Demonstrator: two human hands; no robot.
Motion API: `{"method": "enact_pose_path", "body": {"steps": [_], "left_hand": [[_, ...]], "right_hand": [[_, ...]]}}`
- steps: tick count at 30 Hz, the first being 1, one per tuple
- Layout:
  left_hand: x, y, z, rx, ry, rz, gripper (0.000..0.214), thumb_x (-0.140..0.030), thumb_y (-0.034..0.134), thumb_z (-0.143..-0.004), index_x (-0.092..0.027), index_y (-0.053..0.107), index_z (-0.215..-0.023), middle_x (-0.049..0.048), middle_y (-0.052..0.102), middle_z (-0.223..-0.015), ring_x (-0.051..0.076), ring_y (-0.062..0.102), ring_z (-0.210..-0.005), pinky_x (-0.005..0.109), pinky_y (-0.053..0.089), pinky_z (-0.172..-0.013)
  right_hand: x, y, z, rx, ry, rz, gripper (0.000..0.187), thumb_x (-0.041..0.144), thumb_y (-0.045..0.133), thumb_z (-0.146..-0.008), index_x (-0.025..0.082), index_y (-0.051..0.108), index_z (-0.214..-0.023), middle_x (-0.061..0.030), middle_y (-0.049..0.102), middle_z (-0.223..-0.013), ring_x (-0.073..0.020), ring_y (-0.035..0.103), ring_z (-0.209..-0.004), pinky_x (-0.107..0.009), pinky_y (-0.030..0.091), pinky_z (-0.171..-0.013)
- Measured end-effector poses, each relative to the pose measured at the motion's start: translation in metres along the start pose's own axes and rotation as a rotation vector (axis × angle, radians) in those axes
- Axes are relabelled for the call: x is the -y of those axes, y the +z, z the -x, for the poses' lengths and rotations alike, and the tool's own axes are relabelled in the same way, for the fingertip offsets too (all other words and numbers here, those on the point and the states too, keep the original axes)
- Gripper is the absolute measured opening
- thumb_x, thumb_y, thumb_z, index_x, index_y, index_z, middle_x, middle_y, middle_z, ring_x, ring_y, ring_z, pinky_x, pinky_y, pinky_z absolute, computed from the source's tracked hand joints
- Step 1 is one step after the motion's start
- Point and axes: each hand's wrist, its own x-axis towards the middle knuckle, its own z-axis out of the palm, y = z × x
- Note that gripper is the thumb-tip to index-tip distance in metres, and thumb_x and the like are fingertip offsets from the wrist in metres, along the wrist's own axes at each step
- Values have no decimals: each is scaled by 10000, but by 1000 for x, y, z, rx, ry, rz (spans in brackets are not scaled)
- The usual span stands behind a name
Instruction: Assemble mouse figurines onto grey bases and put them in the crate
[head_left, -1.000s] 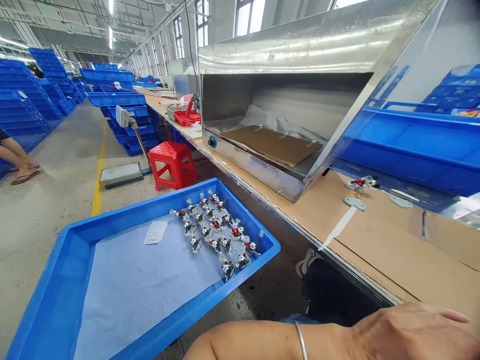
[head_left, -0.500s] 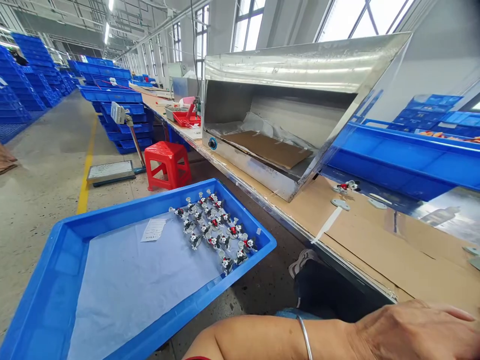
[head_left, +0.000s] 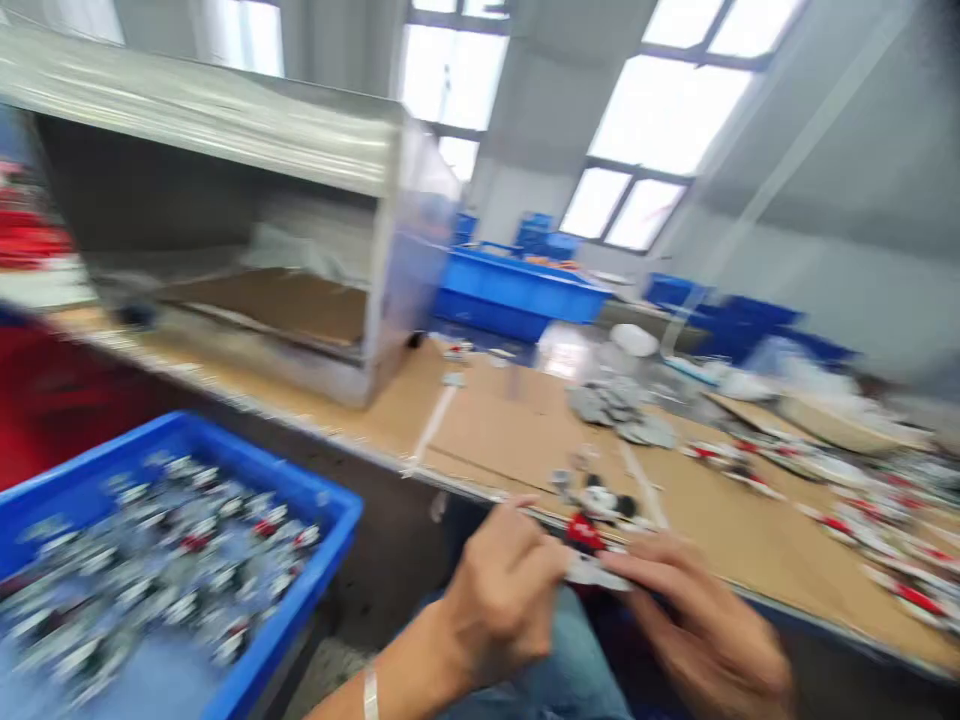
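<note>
My view swings right since the earlier frame, putting the metal box farther left; my right hand (head_left: 705, 620) comes into view and my left hand (head_left: 502, 585) now sits nearer the middle. Both close narrowly around a small black, white and red round-eared figurine (head_left: 583, 530) with a flat light-grey base, held between them just at the desk's (head_left: 510, 430) front edge. It looks light, stiff and probably plastic, fairly smooth, its thin limbs likely to snap under force. I judge the base and red body the safest places to take hold.

Counting: one figurine between my two hands; one silvery open-fronted metal box (head_left: 386, 270) on the desk's left part; one blue plastic tray (head_left: 349, 515) off the desk's front edge; one long blue plastic bin (head_left: 525, 285) toward its back edge. The similar figurines in the tray, the grey flat pieces (head_left: 622, 410) heaped behind my hands, and the red-and-white parts (head_left: 840, 520) toward the desk's right end blur too much to count.
</note>
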Motion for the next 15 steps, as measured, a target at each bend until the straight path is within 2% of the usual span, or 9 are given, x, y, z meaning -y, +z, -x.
{"method": "enact_pose_path", "body": {"steps": [1,2,6,11,13,15], "left_hand": [[3,2,-1,16,-18,59,293,63,415,-789,-93,630,-912,67,638,-741,145,574,-703,456,532,-956],[7,4,-1,34,-30,64,312,88,436,-790,-105,624,-949,56,648,-764,135,586,-709,469,529,-973],[18,11,2,63,19,66,350,118,515,-783,-118,634,-1011,47,679,-844,119,626,-730,471,549,-984],[26,12,7,154,42,63,392,111,625,-751,-109,642,-1075,38,683,-876,127,653,-777,494,539,-1026],[29,12,7,173,51,75,390,89,647,-753,-115,641,-1085,30,681,-875,137,665,-813,485,535,-1037],[32,12,6,167,69,80,374,87,653,-752,-105,644,-1073,33,676,-875,143,672,-849,462,528,-1049]], "right_hand": [[-4,-7,2,6,36,83,306,65,538,-915,272,681,-1089,-60,653,-851,-213,646,-802,-333,547,-674],[-7,-11,3,-35,4,109,306,48,566,-890,266,685,-1068,-34,646,-803,-193,638,-764,-321,536,-667],[-21,-8,5,-124,-17,185,305,44,575,-891,237,668,-1109,-17,668,-795,-158,617,-706,-328,473,-687],[-27,-5,16,-192,0,135,374,81,640,-888,210,567,-1231,-54,722,-980,-182,671,-860,-360,462,-803],[-27,-3,22,-244,84,37,351,142,683,-879,225,570,-1201,-65,715,-1064,-199,671,-969,-359,485,-868],[-25,1,26,-328,298,-160,400,291,779,-819,246,584,-1165,-64,705,-1116,-210,673,-1006,-345,513,-904]]}}
